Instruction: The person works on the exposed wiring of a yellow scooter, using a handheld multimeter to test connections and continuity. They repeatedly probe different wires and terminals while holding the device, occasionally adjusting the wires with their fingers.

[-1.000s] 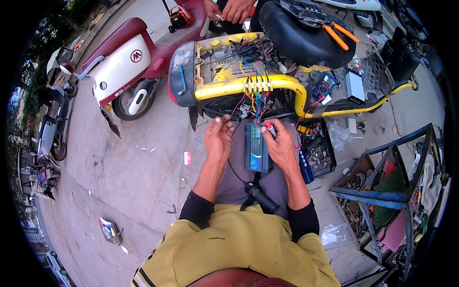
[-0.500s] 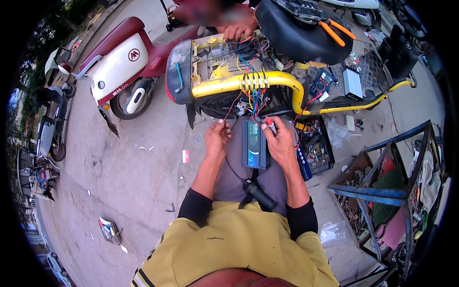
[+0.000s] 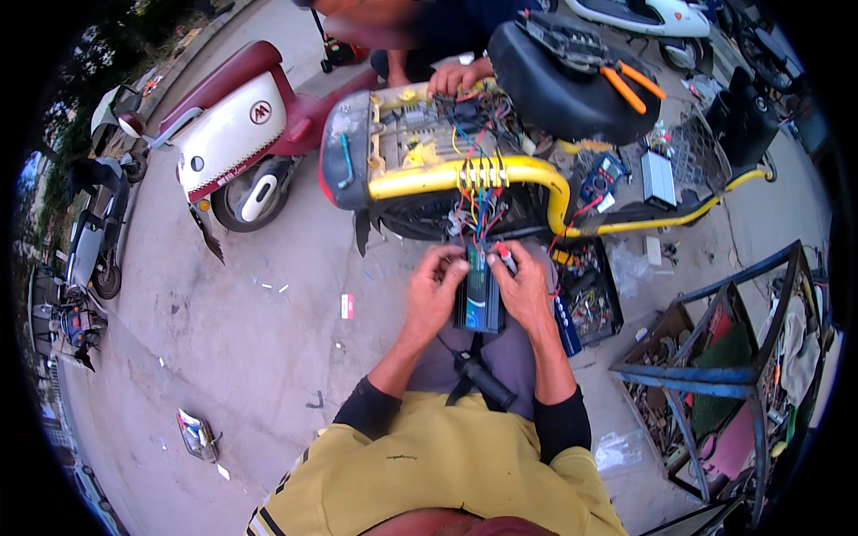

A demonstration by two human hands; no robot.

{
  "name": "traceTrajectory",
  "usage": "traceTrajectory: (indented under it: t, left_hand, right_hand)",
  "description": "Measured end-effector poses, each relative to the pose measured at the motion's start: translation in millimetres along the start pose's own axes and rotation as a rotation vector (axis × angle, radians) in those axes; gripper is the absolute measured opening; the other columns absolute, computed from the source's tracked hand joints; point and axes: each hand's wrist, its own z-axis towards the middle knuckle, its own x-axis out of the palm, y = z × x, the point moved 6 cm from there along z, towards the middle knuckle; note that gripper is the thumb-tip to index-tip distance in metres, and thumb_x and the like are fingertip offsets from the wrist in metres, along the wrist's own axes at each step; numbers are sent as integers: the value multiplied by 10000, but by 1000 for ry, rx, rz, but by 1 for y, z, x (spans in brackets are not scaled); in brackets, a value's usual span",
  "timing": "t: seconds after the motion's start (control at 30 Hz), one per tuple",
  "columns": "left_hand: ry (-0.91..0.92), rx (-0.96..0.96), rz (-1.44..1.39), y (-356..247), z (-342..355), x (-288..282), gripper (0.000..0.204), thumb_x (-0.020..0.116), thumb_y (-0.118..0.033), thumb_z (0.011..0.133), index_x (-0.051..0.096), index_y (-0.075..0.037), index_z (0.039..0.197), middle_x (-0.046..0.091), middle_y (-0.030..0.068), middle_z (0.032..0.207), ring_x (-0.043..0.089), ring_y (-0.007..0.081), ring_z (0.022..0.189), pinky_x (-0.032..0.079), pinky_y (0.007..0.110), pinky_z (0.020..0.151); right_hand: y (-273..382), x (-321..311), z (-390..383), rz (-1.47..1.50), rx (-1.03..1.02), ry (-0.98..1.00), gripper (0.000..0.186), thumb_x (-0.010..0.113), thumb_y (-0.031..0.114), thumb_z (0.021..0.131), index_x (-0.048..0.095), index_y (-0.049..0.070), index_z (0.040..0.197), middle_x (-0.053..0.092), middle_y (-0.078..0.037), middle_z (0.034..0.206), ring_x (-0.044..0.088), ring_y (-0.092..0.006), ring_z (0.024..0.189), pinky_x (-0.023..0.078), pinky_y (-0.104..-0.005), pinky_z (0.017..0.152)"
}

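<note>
A long black box with a blue-green label (image 3: 481, 284), resembling a motor controller, lies between my hands over my lap. My left hand (image 3: 436, 290) is at its upper left side, thumb and fingers bent together; what they pinch is hidden. My right hand (image 3: 525, 284), on the other side, grips a red-and-white pen-shaped piece (image 3: 506, 255) near the wire end of the box. Coloured wires (image 3: 481, 214) run from there up to a row of terminals (image 3: 483, 173) on the yellow scooter frame (image 3: 393, 184). A throttle grip (image 3: 487, 380) with a cable rests on my lap.
Another person's hand (image 3: 458, 78) rests on the stripped scooter's far side. A multimeter (image 3: 602, 177) and a silver box (image 3: 658, 179) lie on its footboard. Orange-handled pliers (image 3: 623, 87) sit on the black seat (image 3: 572, 89). A parts tray (image 3: 617, 299) and metal rack (image 3: 706, 380) stand at right.
My left hand has moved right and inward, from a thin wire out to the left, to the side of the black box. My right hand still grips the pen-shaped piece. The view has shifted slightly.
</note>
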Motion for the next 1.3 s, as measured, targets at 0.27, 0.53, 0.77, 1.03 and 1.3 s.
traceTrajectory:
  t: [0.27, 0.53, 0.77, 1.03, 1.3]
  left_hand:
    - [-4, 108, 29, 0, 12, 16, 181, 742, -87, 994, 727, 9, 1146, 649, 1, 942, 527, 64, 754, 464, 241, 685]
    - [-2, 12, -40, 3, 10, 23, 79, 704, -84, 1031, 691, -17, 1071, 662, -26, 942, 548, 34, 802, 473, 228, 712]
    - [47, -22, -60, 3, 7, 17, 28, 671, -61, 1046, 670, -44, 1069, 649, -45, 959, 556, 26, 830, 460, 208, 743]
    - [47, -10, -86, 6, 2, 26, 37, 639, -43, 1049, 670, -27, 1063, 629, -28, 901, 473, 19, 695, 386, 204, 609]
    - [80, -56, -67, 14, 2, 23, 33, 653, -17, 1033, 655, -9, 1065, 651, 4, 1028, 575, 50, 903, 469, 220, 801]
  right_hand:
    - [-5, 3, -1, 0, -35, 27, 181, 747, 200, 967, 727, 73, 1094, 630, -156, 661, 628, -270, 555, 453, -394, 552]
    - [1, -11, -1, 9, 4, 25, 209, 714, 203, 974, 696, 60, 1125, 691, -185, 815, 674, -311, 710, 490, -423, 660]
    - [-43, -76, 14, 182, 182, -221, 298, 538, 185, 1070, 634, 45, 1314, 583, -31, 850, 557, -138, 788, 480, -329, 750]
    - [-83, -155, 37, 253, 257, -369, 356, 527, 202, 1124, 572, 68, 1451, 534, 13, 802, 479, -80, 656, 411, -287, 574]
    - [-154, -176, 107, -309, 234, -515, 345, 625, 194, 999, 646, -49, 1244, 654, -343, 1094, 627, -520, 1154, 496, -513, 1012]
